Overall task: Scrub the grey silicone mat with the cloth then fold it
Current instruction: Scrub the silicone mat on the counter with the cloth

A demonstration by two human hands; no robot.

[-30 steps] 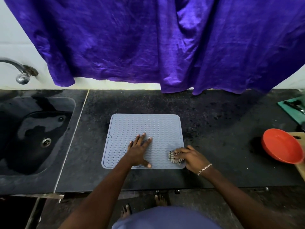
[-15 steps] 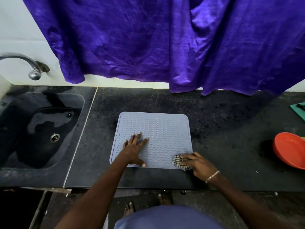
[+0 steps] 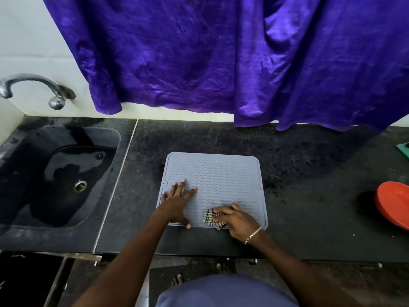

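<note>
Leftward from the near right corner of the grey silicone mat (image 3: 221, 173) moves the right hand (image 3: 238, 220), clutching the cloth (image 3: 210, 217). The left hand (image 3: 177, 201) presses flat beside it; the unscrubbed part probably lies toward the back edge of the countertop (image 3: 309, 196).

Wears a thin silver chain bracelet (image 3: 253, 235) round the wrist of the right hand (image 3: 235, 220), above and right of a blue-grey garment (image 3: 225, 291) that covers the torso. Shows bare forearms (image 3: 132, 251) on either side of that garment. Stands barefoot, toes (image 3: 178, 280) peeking out just beyond the garment's upper edge.
</note>
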